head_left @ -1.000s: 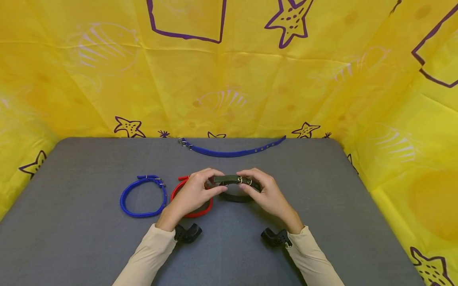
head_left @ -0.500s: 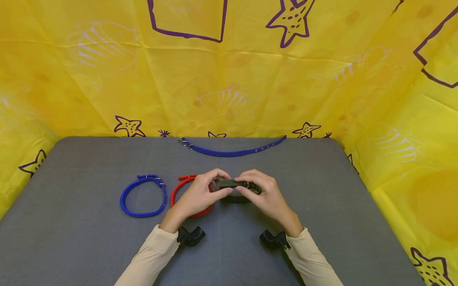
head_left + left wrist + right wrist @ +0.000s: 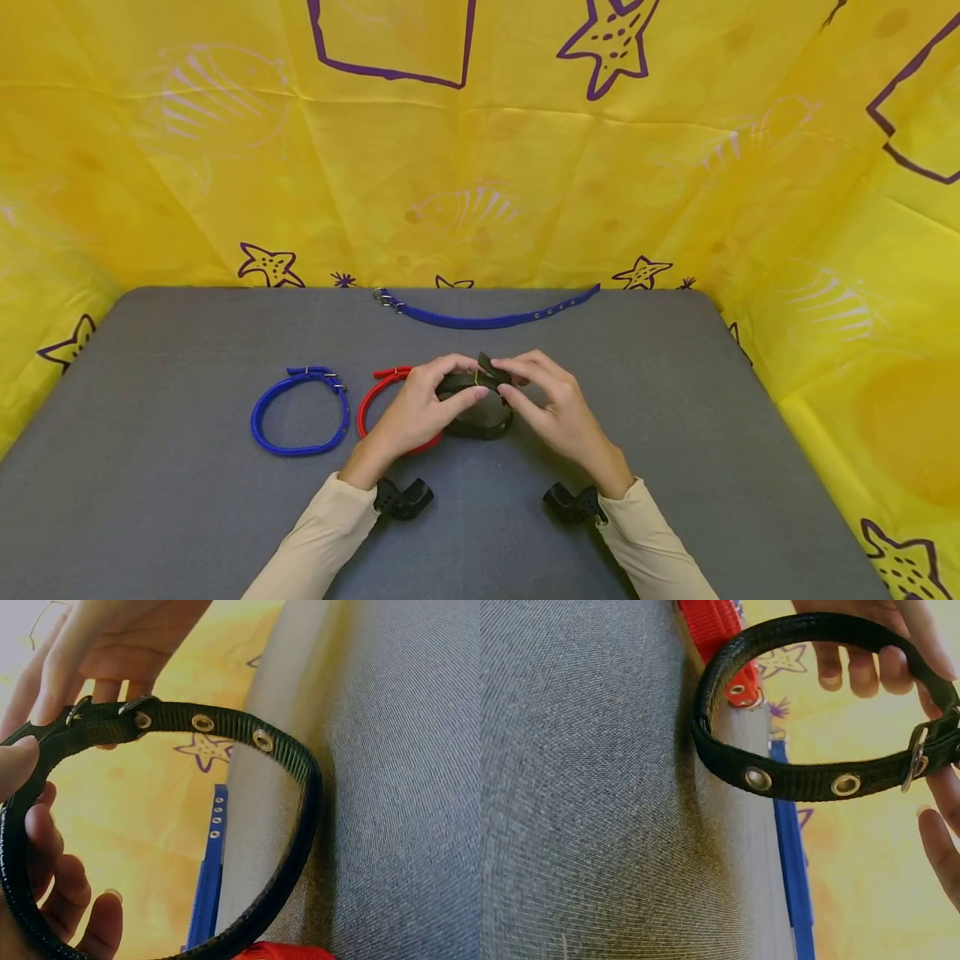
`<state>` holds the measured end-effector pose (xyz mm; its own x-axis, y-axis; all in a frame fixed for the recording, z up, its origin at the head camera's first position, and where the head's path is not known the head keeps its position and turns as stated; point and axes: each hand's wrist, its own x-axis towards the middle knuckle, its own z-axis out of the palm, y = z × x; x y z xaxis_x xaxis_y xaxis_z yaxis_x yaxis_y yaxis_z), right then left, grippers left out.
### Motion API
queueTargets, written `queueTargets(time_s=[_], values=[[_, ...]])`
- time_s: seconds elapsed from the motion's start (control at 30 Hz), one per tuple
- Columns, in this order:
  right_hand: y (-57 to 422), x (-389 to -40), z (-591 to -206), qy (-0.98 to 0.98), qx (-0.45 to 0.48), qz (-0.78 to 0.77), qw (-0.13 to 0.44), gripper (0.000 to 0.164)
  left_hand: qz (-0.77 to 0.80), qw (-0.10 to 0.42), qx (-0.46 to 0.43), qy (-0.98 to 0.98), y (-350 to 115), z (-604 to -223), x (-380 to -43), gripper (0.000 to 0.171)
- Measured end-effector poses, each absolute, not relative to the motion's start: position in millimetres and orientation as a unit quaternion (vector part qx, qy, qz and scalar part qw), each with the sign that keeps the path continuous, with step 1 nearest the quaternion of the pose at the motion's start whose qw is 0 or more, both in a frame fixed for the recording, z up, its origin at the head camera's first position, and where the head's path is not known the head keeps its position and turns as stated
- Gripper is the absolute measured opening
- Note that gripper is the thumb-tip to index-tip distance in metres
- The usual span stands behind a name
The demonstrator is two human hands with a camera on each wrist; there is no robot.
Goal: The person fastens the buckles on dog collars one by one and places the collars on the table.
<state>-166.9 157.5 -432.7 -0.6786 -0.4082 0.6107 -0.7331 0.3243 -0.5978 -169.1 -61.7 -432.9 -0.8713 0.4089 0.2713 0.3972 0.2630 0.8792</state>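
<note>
A dark green collar (image 3: 480,431) is closed into a loop between my two hands. My left hand (image 3: 430,398) pinches its left part between thumb and fingers. With thumb and forefinger, my right hand (image 3: 546,396) pinches the strap near the short upturned tip (image 3: 486,364). Metal eyelets (image 3: 202,722) line the band in the left wrist view. In the right wrist view, a metal loop (image 3: 916,759) crosses the strap near my right fingertips (image 3: 936,832). My fingers partly cover the buckle.
A red collar (image 3: 384,387), buckled in a ring, lies partly under my left hand. Left of it is a blue collar ring (image 3: 258,421). Another blue collar (image 3: 480,322) lies unrolled along the back of the grey table (image 3: 480,550). A yellow printed cloth (image 3: 480,142) stands behind.
The green collar has turned and shifted left between my hands. Its strap tip, earlier lying flat towards my left hand, now points up by my right fingers.
</note>
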Motion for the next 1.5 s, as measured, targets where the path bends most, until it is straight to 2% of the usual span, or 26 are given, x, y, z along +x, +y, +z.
queueTargets(time_s=[0.3,0.7,0.9,1.23,1.5], values=[[157.5,-165.5,-436.2,-0.798,0.347,0.463,0.168,0.029,0.535,0.001,0.251,0.807,-60.3,-433.4,-167.3,0.020],[156.7,-169.1,-440.7,-0.797,0.364,0.435,0.205,0.024,0.533,-0.007,0.247,0.809,-57.2,-434.6,-166.5,0.021],[156.9,-169.7,-441.7,-0.799,0.364,0.434,0.203,0.024,0.534,-0.007,0.245,0.809,-57.1,-433.3,-166.2,0.019],[157.3,-167.8,-441.4,-0.799,0.365,0.452,0.159,0.022,0.547,0.012,0.241,0.802,-61.2,-430.2,-167.5,0.022],[156.2,-167.8,-441.0,-0.777,0.354,0.493,0.167,0.021,0.595,0.043,0.234,0.768,-61.3,-431.8,-168.7,0.019]])
